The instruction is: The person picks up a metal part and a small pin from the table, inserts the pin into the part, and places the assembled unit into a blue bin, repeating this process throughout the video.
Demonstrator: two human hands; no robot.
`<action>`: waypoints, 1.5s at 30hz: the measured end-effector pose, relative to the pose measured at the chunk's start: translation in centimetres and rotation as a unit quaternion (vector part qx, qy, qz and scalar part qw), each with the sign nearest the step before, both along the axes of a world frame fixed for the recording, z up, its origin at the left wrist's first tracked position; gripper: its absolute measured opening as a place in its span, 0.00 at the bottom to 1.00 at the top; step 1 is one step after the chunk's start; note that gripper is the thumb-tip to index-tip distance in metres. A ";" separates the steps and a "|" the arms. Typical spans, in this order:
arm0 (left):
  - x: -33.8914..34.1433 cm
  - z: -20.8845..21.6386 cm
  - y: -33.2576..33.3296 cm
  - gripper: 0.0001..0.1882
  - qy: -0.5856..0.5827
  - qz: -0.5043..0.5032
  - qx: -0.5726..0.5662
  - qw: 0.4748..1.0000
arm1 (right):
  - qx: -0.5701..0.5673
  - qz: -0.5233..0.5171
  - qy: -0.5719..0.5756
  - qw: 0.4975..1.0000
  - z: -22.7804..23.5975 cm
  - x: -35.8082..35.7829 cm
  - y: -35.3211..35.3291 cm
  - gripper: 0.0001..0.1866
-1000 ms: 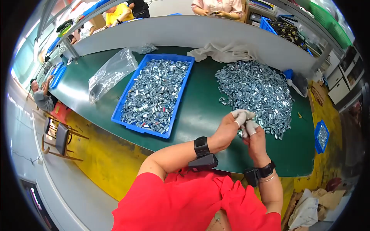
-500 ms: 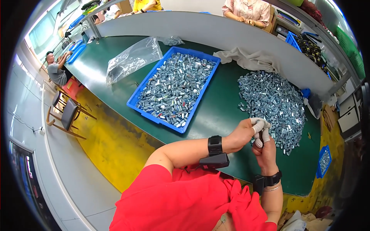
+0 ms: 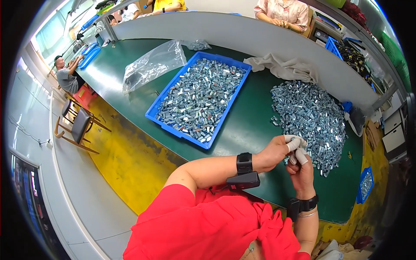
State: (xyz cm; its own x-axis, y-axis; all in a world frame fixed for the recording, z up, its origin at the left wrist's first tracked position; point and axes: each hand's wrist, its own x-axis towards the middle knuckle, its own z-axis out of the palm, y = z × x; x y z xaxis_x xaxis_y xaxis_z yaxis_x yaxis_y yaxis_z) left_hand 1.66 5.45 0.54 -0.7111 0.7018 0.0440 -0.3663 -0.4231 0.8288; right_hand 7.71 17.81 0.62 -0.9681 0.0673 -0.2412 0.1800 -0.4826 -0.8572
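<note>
Both my hands meet at the near-left edge of a heap of small silvery metal pieces (image 3: 310,117) on the green table. White finger covers wrap several fingertips. My left hand (image 3: 278,151) is closed, its fingertips pinched together. Against it, my right hand (image 3: 300,168) is closed too, thumb and fingers drawn in. A small shiny piece seems to show between the fingertips, but its kind is too small to make out. Left of the hands lies a blue tray (image 3: 220,131), filled with similar small metal pieces.
A clear plastic bag (image 3: 151,67) lies beyond the tray's left side. Crumpled pale cloth (image 3: 284,69) rests behind the heap, along the grey partition (image 3: 208,30). A small blue bin (image 3: 365,185) stands past the table's right edge. Other people sit beyond the partition and at the far left.
My fingers have shifted slightly against each other, and my right fingertips have turned upward. The whole view has moved a little. The tray and the heap look the same.
</note>
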 end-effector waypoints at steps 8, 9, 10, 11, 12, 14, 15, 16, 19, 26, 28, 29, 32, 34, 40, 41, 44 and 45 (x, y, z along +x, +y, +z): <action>0.1 0.5 -0.5 0.17 -0.014 -0.018 0.003 1.000 | 0.005 0.011 -0.033 0.999 0.2 0.3 0.0 0.18; 0.1 0.2 -0.5 0.17 -0.010 -0.015 0.004 1.000 | -0.011 0.035 -0.041 0.998 0.3 0.3 0.2 0.18; 0.0 0.0 -0.6 0.17 -0.006 -0.012 0.005 1.000 | -0.011 0.035 -0.040 0.999 0.3 0.4 0.3 0.18; 0.0 -0.1 -0.6 0.17 -0.002 -0.010 0.005 1.000 | -0.031 0.051 -0.047 0.997 0.3 0.4 0.4 0.19; -0.1 -0.1 -0.5 0.17 -0.001 -0.009 0.005 1.000 | -0.052 0.066 -0.054 0.995 0.3 0.4 0.6 0.19; -0.2 0.0 -0.4 0.17 0.007 -0.018 0.009 1.000 | -0.073 0.081 -0.060 0.992 0.5 0.4 0.6 0.19; -0.2 0.0 -0.4 0.17 0.010 -0.022 0.010 1.000 | -0.084 0.089 -0.064 0.990 0.6 0.4 0.6 0.18; -0.2 0.1 -0.5 0.17 0.011 -0.022 0.010 1.000 | -0.095 0.096 -0.069 0.988 0.8 0.4 0.6 0.18; -0.5 0.5 -1.0 0.17 0.015 -0.031 0.010 0.999 | -0.098 0.092 -0.067 0.989 1.1 0.2 0.3 0.17; 0.1 0.4 0.1 0.15 0.001 0.043 0.006 0.999 | 0.166 -0.018 0.039 0.985 -0.6 0.1 -0.2 0.18; 0.1 0.4 0.0 0.14 -0.013 0.060 0.010 0.998 | 0.215 -0.031 0.073 0.973 -0.7 0.0 -0.3 0.17; -0.1 0.4 -0.4 0.15 -0.015 0.028 0.012 0.999 | 0.239 -0.037 0.091 0.966 -0.6 -0.1 -0.3 0.17; -0.6 0.2 -0.9 0.16 -0.018 -0.036 0.014 0.999 | 0.038 0.041 -0.005 0.998 1.3 0.3 0.2 0.16; -0.6 -0.1 -1.0 0.16 0.016 -0.011 -0.006 1.000 | -0.064 0.080 -0.053 0.993 1.6 0.3 0.2 0.15; -0.3 0.0 -1.5 0.14 0.010 0.059 -0.022 0.998 | 0.301 -0.067 0.124 0.943 -0.2 0.0 -1.0 0.12; -0.9 0.2 -2.1 0.10 0.009 0.117 -0.027 0.993 | 0.376 -0.109 0.186 0.901 -0.3 0.1 -1.0 0.12; -4.5 0.4 -6.6 0.13 0.396 0.221 -0.259 0.853 | 0.400 -0.109 0.100 0.905 -0.6 0.4 1.1 0.12; -5.4 1.1 -8.8 0.20 0.559 0.306 -0.272 0.721 | 0.410 -0.106 0.057 0.904 -0.7 0.8 2.1 0.11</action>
